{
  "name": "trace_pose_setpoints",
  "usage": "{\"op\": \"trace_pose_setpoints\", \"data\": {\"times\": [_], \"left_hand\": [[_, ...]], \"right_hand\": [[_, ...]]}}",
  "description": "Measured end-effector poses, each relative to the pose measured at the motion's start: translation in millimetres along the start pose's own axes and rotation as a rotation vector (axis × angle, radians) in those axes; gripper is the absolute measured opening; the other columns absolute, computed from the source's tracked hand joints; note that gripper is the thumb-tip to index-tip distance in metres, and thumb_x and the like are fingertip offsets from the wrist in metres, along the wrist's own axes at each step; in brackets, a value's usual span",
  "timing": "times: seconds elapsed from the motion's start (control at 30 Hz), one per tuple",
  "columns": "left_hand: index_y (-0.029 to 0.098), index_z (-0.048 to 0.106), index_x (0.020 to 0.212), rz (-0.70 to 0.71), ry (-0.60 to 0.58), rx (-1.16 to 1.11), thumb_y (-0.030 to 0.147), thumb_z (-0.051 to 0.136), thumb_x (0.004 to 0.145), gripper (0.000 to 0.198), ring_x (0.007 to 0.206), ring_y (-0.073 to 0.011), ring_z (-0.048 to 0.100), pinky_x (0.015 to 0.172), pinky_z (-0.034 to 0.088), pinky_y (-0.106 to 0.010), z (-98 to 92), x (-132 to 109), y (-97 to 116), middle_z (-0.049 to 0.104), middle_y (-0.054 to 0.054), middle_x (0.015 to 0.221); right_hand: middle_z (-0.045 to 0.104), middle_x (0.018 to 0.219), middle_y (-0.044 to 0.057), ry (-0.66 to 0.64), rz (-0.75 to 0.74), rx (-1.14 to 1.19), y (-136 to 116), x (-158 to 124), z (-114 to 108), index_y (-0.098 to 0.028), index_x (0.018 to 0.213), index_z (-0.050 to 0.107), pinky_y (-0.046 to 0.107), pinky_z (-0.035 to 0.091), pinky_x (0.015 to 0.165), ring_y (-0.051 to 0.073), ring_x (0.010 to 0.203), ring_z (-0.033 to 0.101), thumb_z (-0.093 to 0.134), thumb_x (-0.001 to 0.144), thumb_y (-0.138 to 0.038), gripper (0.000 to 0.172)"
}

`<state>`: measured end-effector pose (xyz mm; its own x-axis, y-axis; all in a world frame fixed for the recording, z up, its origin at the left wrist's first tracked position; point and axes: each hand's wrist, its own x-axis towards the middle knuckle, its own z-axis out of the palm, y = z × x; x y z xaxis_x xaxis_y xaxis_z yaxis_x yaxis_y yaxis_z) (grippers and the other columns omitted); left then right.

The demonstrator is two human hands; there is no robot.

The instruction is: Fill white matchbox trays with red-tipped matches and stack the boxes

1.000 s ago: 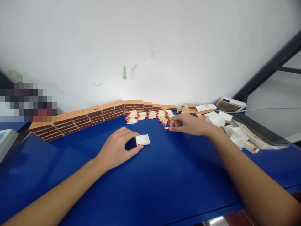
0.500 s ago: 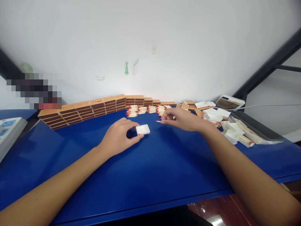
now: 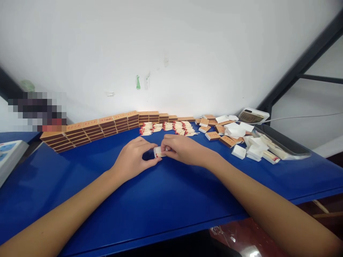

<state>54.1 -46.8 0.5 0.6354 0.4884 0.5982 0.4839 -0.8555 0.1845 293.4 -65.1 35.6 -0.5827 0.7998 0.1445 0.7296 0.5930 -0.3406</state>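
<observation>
A small white matchbox tray [image 3: 157,151] lies on the blue table [image 3: 171,200] in front of me. My left hand [image 3: 134,159] curls around its left side, thumb and fingers pinching it. My right hand [image 3: 182,150] covers the tray's right part, fingers closed; red match heads show at the tray between the two hands. Behind the hands lies a row of loose red-tipped matches [image 3: 167,127].
Stacked orange matchboxes [image 3: 91,130] line the back edge by the white wall. White trays and orange sleeves [image 3: 235,135] are scattered at the right, near a phone [image 3: 253,116] with a cable and a dark tray [image 3: 284,141]. A white device [image 3: 9,157] sits at far left.
My right hand has come back from the match pile with matches and now rests on the white tray. The left hand has stayed on the tray.
</observation>
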Motion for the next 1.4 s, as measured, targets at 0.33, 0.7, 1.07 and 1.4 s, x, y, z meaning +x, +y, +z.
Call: {"op": "trace_pose_setpoints", "data": {"times": [0.33, 0.7, 1.07, 1.4], "left_hand": [[0.018, 0.074, 0.122, -0.007, -0.011, -0.091, 0.031, 0.082, 0.093, 0.033, 0.096, -0.0238, 0.070, 0.085, 0.058, -0.040, 1.8, -8, -5, 0.079, -0.006, 0.104], [0.018, 0.071, 0.127, -0.045, 0.013, -0.084, 0.027, 0.079, 0.095, 0.034, 0.096, -0.0233, 0.069, 0.084, 0.058, -0.038, -1.2, -9, -4, 0.076, -0.008, 0.105], [0.020, 0.072, 0.119, -0.054, -0.020, -0.089, 0.027, 0.076, 0.096, 0.024, 0.097, -0.0224, 0.069, 0.084, 0.057, -0.037, -4.2, -6, -7, 0.078, -0.004, 0.104], [0.020, 0.073, 0.120, -0.096, -0.059, -0.135, 0.029, 0.078, 0.095, 0.027, 0.099, -0.0226, 0.070, 0.084, 0.058, -0.037, -2.6, -9, -3, 0.077, -0.005, 0.106]], "right_hand": [[0.067, 0.097, 0.004, 0.110, -0.007, 0.020, 5, -12, -12, -0.019, 0.101, 0.068, 0.029, 0.040, 0.070, 0.016, 0.079, 0.058, 0.060, 0.104, -0.017, 0.008], [0.066, 0.074, 0.003, 0.357, 0.279, -0.190, 97, -27, -53, -0.020, 0.086, 0.069, 0.031, 0.037, 0.064, 0.018, 0.066, 0.056, 0.061, 0.097, -0.029, 0.016], [0.069, 0.074, 0.003, 0.042, 0.416, -0.018, 119, -34, -53, -0.022, 0.087, 0.077, 0.030, 0.039, 0.061, 0.019, 0.067, 0.058, 0.068, 0.086, -0.041, 0.020], [0.071, 0.078, 0.004, 0.021, 0.397, -0.058, 94, -26, -51, -0.021, 0.082, 0.071, 0.030, 0.041, 0.064, 0.019, 0.070, 0.061, 0.064, 0.089, -0.035, 0.017]]}}
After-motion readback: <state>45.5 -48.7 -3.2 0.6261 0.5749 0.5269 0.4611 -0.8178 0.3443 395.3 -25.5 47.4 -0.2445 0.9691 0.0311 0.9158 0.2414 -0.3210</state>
